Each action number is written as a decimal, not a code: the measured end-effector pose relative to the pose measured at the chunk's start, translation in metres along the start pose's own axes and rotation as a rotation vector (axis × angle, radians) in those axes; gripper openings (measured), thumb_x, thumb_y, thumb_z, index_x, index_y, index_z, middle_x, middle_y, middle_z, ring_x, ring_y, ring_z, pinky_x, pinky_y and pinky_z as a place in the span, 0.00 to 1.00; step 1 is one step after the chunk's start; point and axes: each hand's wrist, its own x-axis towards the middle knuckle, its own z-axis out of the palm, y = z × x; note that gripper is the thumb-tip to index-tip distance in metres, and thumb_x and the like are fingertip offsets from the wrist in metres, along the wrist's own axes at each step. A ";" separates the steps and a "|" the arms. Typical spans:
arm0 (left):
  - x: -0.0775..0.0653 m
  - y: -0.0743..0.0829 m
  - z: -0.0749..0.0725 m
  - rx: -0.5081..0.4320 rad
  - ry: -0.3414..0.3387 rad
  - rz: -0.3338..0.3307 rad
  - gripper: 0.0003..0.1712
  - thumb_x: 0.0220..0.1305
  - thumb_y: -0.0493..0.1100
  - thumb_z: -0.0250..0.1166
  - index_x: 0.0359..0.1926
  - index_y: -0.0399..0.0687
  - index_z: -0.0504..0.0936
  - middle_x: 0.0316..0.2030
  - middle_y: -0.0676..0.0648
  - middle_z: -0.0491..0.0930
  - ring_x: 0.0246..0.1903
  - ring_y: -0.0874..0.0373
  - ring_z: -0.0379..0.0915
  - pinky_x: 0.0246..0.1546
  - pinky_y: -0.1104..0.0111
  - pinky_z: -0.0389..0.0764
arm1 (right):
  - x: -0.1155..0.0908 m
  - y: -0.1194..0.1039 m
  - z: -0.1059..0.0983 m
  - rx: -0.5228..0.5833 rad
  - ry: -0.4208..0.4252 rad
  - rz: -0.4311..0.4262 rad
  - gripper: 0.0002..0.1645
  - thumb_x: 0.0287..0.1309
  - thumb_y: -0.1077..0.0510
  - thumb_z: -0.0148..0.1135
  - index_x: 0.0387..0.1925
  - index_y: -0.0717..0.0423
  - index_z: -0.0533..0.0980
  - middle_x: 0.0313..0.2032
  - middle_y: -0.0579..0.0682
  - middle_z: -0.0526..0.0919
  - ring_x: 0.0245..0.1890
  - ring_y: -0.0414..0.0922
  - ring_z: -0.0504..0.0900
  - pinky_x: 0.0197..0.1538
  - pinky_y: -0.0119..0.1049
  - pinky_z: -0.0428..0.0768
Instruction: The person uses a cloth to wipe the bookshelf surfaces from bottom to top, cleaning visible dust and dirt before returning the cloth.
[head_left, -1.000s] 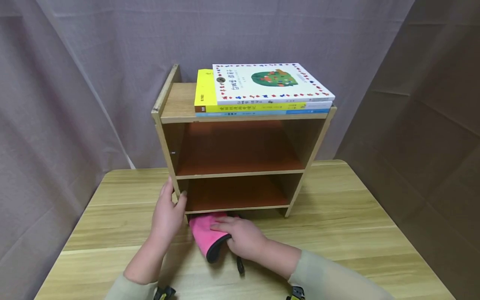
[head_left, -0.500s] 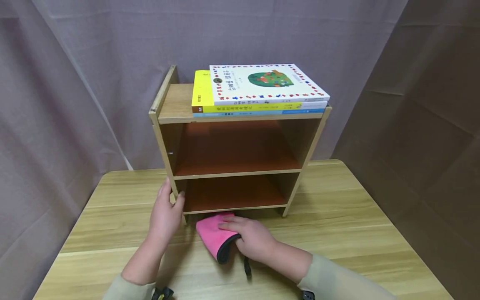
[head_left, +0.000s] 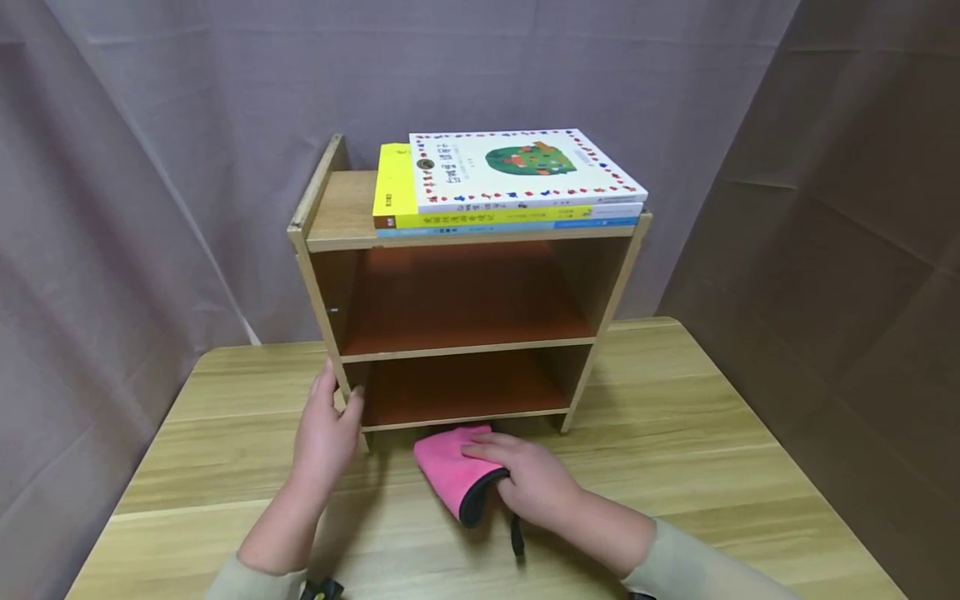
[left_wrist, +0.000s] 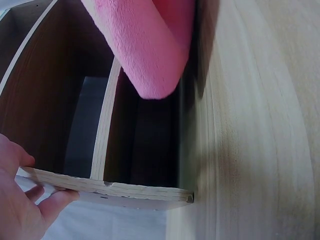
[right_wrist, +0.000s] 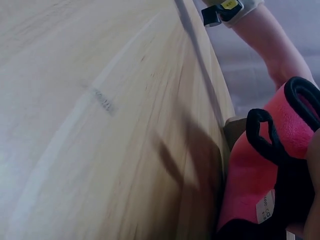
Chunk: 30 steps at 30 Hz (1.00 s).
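Note:
A small wooden shelf (head_left: 468, 343) stands on the table, and my left hand (head_left: 326, 433) grips the lower front edge of its left side panel. The left wrist view shows the fingers (left_wrist: 60, 199) of that hand around the panel edge. My right hand (head_left: 536, 483) holds a folded pink cleaning cloth (head_left: 453, 467) with black trim, just in front of the gap under the bottom shelf board. In the right wrist view the cloth (right_wrist: 245, 175) has a black loop and a white label. Part of the right hand's grip is hidden behind the cloth.
Several books (head_left: 517, 171) lie stacked on the shelf's top board, a white one uppermost over a yellow one. The wooden table (head_left: 712, 467) reaches out on both sides. Grey curtains (head_left: 225, 150) hang behind, and a brown one (head_left: 847, 208) at the right.
My right hand has drawn the pink cloth rightward and out from beneath the bottom board. The left hand keeps its grip on the side panel. The head view has shifted slightly.

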 end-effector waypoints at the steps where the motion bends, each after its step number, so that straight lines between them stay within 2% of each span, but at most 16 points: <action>1: 0.000 0.000 0.000 -0.002 -0.002 -0.002 0.30 0.73 0.44 0.56 0.73 0.63 0.63 0.72 0.44 0.61 0.70 0.43 0.58 0.63 0.40 0.67 | -0.002 0.001 -0.001 -0.002 0.006 0.004 0.41 0.40 0.73 0.54 0.58 0.42 0.81 0.60 0.47 0.79 0.58 0.48 0.79 0.44 0.41 0.83; 10: -0.003 0.001 -0.004 -0.006 -0.022 -0.028 0.35 0.74 0.43 0.54 0.78 0.62 0.54 0.74 0.43 0.56 0.70 0.42 0.55 0.65 0.41 0.64 | -0.016 0.008 -0.014 0.015 0.031 0.065 0.42 0.40 0.73 0.55 0.58 0.40 0.81 0.60 0.44 0.79 0.60 0.47 0.78 0.43 0.39 0.83; 14: -0.003 0.002 -0.003 -0.004 -0.023 -0.017 0.35 0.74 0.43 0.54 0.77 0.60 0.55 0.74 0.43 0.56 0.70 0.42 0.55 0.66 0.41 0.64 | -0.025 0.014 -0.020 0.012 0.046 0.084 0.43 0.40 0.73 0.55 0.59 0.40 0.80 0.61 0.44 0.79 0.61 0.48 0.77 0.47 0.43 0.83; 22: -0.003 0.004 -0.002 -0.003 -0.021 -0.025 0.32 0.74 0.43 0.55 0.76 0.59 0.59 0.73 0.43 0.58 0.70 0.42 0.57 0.63 0.41 0.67 | -0.040 0.025 -0.030 0.001 0.092 0.088 0.45 0.38 0.76 0.54 0.60 0.41 0.79 0.63 0.43 0.76 0.62 0.49 0.76 0.47 0.43 0.83; 27: -0.003 0.005 -0.002 -0.007 -0.004 -0.027 0.31 0.73 0.41 0.56 0.75 0.56 0.62 0.73 0.41 0.59 0.69 0.42 0.58 0.63 0.42 0.68 | -0.048 0.029 -0.038 -0.002 0.113 0.127 0.45 0.39 0.75 0.56 0.60 0.39 0.80 0.63 0.42 0.77 0.62 0.47 0.76 0.46 0.42 0.83; 30: -0.003 0.005 -0.002 -0.003 0.009 -0.017 0.30 0.73 0.41 0.56 0.74 0.54 0.64 0.72 0.40 0.61 0.69 0.41 0.59 0.63 0.42 0.68 | -0.053 0.032 -0.044 -0.005 0.131 0.147 0.44 0.40 0.75 0.56 0.59 0.38 0.80 0.62 0.41 0.77 0.61 0.46 0.76 0.49 0.44 0.83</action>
